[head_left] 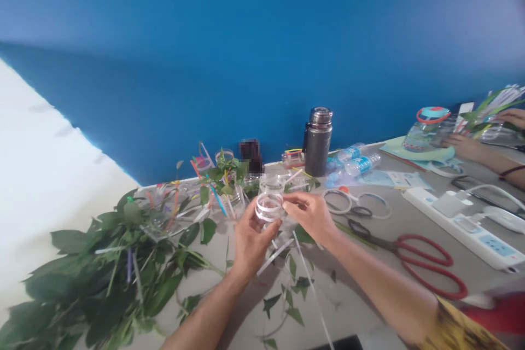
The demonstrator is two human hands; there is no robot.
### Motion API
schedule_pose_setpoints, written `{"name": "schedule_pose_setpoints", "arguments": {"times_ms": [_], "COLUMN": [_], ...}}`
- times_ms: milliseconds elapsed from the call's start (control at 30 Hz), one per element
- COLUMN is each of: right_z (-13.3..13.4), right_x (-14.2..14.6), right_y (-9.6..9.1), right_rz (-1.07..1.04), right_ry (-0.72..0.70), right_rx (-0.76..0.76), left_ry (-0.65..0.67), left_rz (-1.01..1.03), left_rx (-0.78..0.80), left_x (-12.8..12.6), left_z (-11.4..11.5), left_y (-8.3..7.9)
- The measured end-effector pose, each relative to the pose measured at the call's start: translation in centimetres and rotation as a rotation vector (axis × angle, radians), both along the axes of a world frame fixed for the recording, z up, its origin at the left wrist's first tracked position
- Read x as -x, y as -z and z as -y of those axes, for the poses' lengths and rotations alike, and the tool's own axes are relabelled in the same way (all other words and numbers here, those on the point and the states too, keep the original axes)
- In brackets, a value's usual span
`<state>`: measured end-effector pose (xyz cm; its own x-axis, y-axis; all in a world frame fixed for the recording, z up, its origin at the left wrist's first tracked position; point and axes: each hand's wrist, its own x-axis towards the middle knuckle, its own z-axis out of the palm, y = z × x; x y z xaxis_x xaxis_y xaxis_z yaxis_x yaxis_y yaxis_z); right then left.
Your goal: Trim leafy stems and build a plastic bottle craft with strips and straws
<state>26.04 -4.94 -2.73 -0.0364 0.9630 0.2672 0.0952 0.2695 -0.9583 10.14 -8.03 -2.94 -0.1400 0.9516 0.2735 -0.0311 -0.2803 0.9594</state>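
Observation:
My left hand (251,238) is wrapped round a clear plastic cup (269,214), tilted slightly, with white bands round it. From the other side, the closed fingertips of my right hand (312,216) pinch at the cup's edge; whether they also hold a strip of tape is too small to tell. Just behind stands another clear container (272,181). Below my hands lie a white straw (275,257), a long thin white strip (310,279) and ivy sprigs (293,287). Rolls of white tape (337,202) rest right of my right hand.
Leafy cuttings (94,279) cover the left side, near plant-filled cups (225,167). Red-handled scissors (426,262), a power strip (463,227), water bottles (363,164) and a dark thermos (319,145) lie or stand on the right. Another person's hands (467,147) work at far right.

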Motion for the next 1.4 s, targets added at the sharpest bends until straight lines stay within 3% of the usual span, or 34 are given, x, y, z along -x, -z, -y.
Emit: {"name": "schedule_pose_setpoints", "arguments": {"times_ms": [433, 600, 733, 833, 967, 1133, 1300, 1400], "right_z": [0.0, 0.0, -0.4, -0.6, -0.7, -0.5, -0.5, -0.8], "right_x": [0.0, -0.2, -0.6, -0.6, -0.3, -0.3, -0.1, 0.0], "right_y": [0.0, -0.2, 0.1, 0.6, 1.0, 0.6, 0.6, 1.1], "right_rz": [0.042, -0.001, -0.129, -0.278, -0.428, -0.34, -0.288, -0.24], "right_ry": [0.051, -0.042, -0.349, -0.488, -0.458, -0.488, -0.376, -0.27], "right_rx": [-0.01, -0.011, 0.046, 0.129, 0.195, 0.141, 0.091, 0.106], "left_ry": [-0.006, 0.191, 0.279, 0.223, 0.112, 0.053, -0.111, -0.165], "left_rz": [0.003, 0.151, 0.179, 0.111, 0.066, -0.029, -0.143, -0.247], "left_rx": [0.036, 0.114, 0.155, 0.086, -0.003, -0.093, -0.071, -0.133], "left_x": [-0.1, 0.6, 1.0, 1.1, 1.0, 1.2, 1.1, 1.0], "left_z": [0.4, -0.1, -0.4, -0.6, -0.5, -0.3, -0.6, -1.0], "left_y": [-0.4, 0.1, 0.9, 1.1, 0.9, 0.3, -0.8, -1.0]}}
